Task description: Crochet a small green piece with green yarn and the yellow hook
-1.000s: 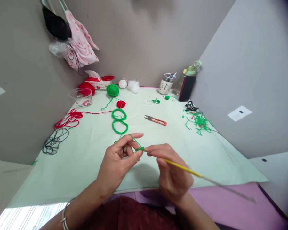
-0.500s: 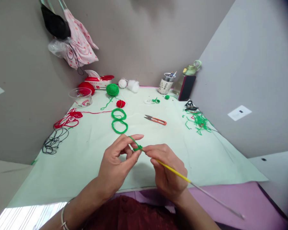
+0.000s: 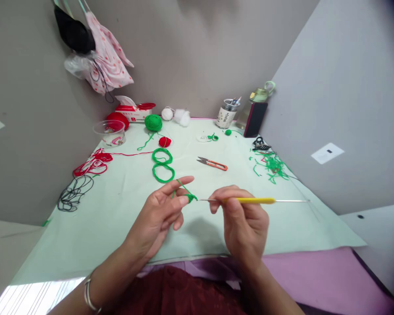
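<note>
Between thumb and fingers, my left hand (image 3: 162, 208) pinches a small piece of green crochet work (image 3: 191, 198). A strand of green yarn runs from it up over the raised index finger. My right hand (image 3: 244, 214) grips a crochet hook (image 3: 256, 201) by its yellow handle, held nearly level. Its thin metal tip points left, close to the edge of the green piece; whether it touches the yarn I cannot tell. Beyond my left hand, two green yarn rings (image 3: 163, 173) lie on the cloth.
Orange thread snips (image 3: 213, 163) lie mid-table. Behind are a green yarn ball (image 3: 153, 123), a small red ball (image 3: 164, 142) and a pen cup (image 3: 227, 114). A clear tub (image 3: 113, 135) and red yarn (image 3: 93, 162) lie left; green scraps (image 3: 275, 166) and a phone (image 3: 256, 120) are right.
My right hand has moved right, away from my left hand, and the hook has swung from slanting downward to nearly level. The left thumb has shifted over the green piece.
</note>
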Demonstrator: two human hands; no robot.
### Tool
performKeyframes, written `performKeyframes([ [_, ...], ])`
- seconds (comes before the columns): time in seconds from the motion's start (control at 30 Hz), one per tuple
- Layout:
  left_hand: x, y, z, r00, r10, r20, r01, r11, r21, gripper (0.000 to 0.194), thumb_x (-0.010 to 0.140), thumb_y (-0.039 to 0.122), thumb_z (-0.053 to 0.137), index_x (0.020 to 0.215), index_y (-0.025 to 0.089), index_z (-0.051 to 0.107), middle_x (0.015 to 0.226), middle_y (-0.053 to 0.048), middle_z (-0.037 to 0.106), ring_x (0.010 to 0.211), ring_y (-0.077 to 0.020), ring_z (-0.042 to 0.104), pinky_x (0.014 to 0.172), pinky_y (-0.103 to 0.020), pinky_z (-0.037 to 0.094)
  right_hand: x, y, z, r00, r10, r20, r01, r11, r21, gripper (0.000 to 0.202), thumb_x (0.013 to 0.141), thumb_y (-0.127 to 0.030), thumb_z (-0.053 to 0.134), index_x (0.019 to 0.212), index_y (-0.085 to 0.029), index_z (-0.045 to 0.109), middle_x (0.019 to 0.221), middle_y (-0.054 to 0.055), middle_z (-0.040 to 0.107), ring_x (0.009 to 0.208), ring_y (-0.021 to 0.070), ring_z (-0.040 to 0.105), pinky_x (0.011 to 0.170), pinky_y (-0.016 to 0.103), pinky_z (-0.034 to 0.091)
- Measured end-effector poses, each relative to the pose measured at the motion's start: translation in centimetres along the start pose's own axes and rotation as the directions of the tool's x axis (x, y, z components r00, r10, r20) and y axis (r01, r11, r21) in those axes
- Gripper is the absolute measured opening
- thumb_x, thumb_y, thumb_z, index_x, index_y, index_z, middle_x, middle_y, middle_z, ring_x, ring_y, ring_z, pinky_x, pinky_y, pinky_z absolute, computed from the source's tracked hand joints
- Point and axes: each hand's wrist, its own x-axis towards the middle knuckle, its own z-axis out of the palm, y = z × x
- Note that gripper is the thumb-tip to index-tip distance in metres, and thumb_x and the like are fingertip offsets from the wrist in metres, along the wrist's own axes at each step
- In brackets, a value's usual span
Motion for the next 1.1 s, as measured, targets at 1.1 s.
performKeyframes([
  [1.1, -0.1, -0.3, 0.1, 0.997, -0.069, 0.015, 0.070, 0.997, -0.029, 0.046, 0.081, 0.024, 0.091, 0.126, 0.018, 0.080, 0.071, 0.010, 0.053, 0.045, 0.0010, 0.016, 0.041, -0.014, 0.035, -0.1, 0.2, 0.0, 0.996, -0.083, 0.023, 0.086, 0.985, -0.152, 0.024, 0.107, -0.018, 0.058, 0.108, -0.028, 0.080, 0.090, 0.004, 0.076, 0.076, 0.0184, 0.071, 0.067, 0.033, 0.060],
])
